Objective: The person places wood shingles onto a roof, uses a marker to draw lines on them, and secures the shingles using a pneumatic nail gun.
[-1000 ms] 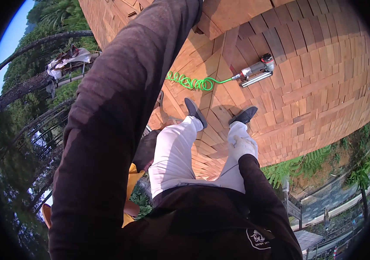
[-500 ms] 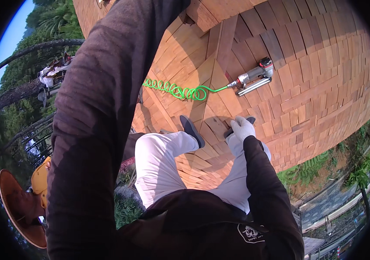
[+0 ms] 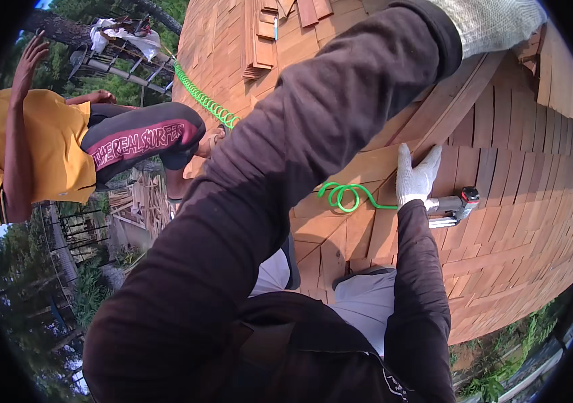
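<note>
My left arm stretches across the view to the upper right. Its white-gloved left hand [image 3: 491, 23] is by the raised shingle edge at the top, partly cut off by the picture's edge; its fingers do not show clearly. My right hand [image 3: 416, 180], also gloved, is open with thumb and fingers spread at the lower end of a long wooden strip [image 3: 461, 101] on the shingle roof [image 3: 501, 221]. Just beyond its wrist lies a nail gun [image 3: 458, 205], partly covered by the hand. A coiled green air hose [image 3: 343, 196] runs to it, partly hidden behind my left arm.
At the left a person in a yellow shirt [image 3: 41, 144] sits or crouches, one hand [image 3: 31, 52] raised. Stacked wooden shingles [image 3: 259, 40] lie near the top. Overlapping shingles [image 3: 565, 80] stick up at the upper right. Past the roof's lower right edge there is greenery [image 3: 535, 329].
My right hand has moved from my knee up to the wooden strip. My left arm has swung right, bringing its glove into view. The view has shifted, showing more of the other person.
</note>
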The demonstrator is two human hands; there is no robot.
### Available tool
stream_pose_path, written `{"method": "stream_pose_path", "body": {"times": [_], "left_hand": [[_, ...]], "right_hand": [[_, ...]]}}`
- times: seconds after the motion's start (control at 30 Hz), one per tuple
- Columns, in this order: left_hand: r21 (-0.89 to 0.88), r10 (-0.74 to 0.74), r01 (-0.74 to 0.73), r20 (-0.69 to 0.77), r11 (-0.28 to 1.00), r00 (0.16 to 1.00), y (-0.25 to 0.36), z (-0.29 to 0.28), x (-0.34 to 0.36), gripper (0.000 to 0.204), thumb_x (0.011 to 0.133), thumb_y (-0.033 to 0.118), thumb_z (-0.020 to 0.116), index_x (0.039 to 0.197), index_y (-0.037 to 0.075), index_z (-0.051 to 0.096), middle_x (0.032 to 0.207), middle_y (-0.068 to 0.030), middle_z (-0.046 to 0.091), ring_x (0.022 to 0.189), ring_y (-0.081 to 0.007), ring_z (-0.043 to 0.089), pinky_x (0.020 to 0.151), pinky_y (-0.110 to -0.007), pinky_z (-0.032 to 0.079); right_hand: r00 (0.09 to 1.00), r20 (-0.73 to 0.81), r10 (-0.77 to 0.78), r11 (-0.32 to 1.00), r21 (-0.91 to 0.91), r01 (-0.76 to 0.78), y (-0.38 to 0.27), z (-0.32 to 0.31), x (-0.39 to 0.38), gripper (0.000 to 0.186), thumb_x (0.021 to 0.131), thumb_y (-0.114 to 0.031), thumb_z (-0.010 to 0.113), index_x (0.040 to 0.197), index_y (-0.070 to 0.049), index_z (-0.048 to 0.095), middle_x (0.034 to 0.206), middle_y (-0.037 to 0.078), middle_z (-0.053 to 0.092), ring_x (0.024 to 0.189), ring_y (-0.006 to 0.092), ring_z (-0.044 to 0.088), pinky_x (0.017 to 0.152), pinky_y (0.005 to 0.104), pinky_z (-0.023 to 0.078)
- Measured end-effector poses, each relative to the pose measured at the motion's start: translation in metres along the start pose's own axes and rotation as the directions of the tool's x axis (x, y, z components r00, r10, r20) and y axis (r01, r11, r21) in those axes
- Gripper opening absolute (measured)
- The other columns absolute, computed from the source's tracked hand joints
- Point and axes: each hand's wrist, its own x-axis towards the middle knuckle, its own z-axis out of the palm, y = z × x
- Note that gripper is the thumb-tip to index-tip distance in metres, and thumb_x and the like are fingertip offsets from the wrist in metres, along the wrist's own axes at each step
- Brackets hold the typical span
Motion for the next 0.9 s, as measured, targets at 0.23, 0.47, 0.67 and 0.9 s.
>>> {"method": "stream_pose_path", "body": {"times": [0.23, 0.47, 0.67, 0.9], "left_hand": [[0.298, -0.739, 0.709, -0.018, 0.639, 0.674, -0.128, -0.034, -0.332, 0.056, 0.098, 0.038, 0.064, 0.140, 0.002, 0.059, 0.143, -0.0197, 0.059, 0.138, -0.0355, 0.053, 0.116, -0.045, 0.042], [0.482, -0.672, 0.637, -0.126, 0.602, 0.730, -0.175, -0.052, -0.403, 0.053, 0.096, 0.037, 0.066, 0.137, 0.003, 0.059, 0.141, -0.0209, 0.059, 0.133, -0.0383, 0.054, 0.114, -0.048, 0.042], [0.601, -0.847, 0.742, -0.193, 0.298, 0.496, -0.185, -0.066, -0.425, 0.076, 0.096, 0.052, 0.062, 0.153, 0.004, 0.045, 0.158, -0.0238, 0.043, 0.148, -0.0432, 0.036, 0.122, -0.054, 0.029], [0.496, -0.902, 0.868, -0.369, 0.010, 0.222, -0.196, -0.088, -0.453, 0.089, 0.095, 0.060, 0.060, 0.161, 0.007, 0.032, 0.164, -0.0272, 0.030, 0.152, -0.0476, 0.026, 0.125, -0.057, 0.024]], "right_hand": [[0.992, -0.128, 0.004, 0.995, -0.097, -0.017, -0.004, 0.028, -0.009, 0.105, 0.093, -0.051, 0.073, 0.160, 0.012, 0.022, 0.167, 0.031, 0.025, 0.156, 0.0399, 0.026, 0.129, 0.0428, 0.022], [0.993, -0.112, 0.033, 0.998, -0.048, -0.039, -0.008, 0.033, -0.012, 0.104, 0.094, -0.048, 0.073, 0.161, 0.011, 0.019, 0.168, 0.029, 0.023, 0.157, 0.0379, 0.024, 0.130, 0.0414, 0.021], [0.990, -0.128, 0.054, 0.993, -0.100, -0.067, -0.010, 0.032, -0.008, 0.103, 0.093, -0.045, 0.075, 0.161, 0.010, 0.021, 0.169, 0.028, 0.024, 0.157, 0.0375, 0.026, 0.130, 0.0401, 0.021], [0.985, -0.161, 0.056, 0.992, -0.105, -0.073, -0.018, 0.031, -0.010, 0.103, 0.091, -0.043, 0.077, 0.161, 0.008, 0.023, 0.166, 0.028, 0.029, 0.155, 0.0387, 0.029, 0.129, 0.0413, 0.024]]}}
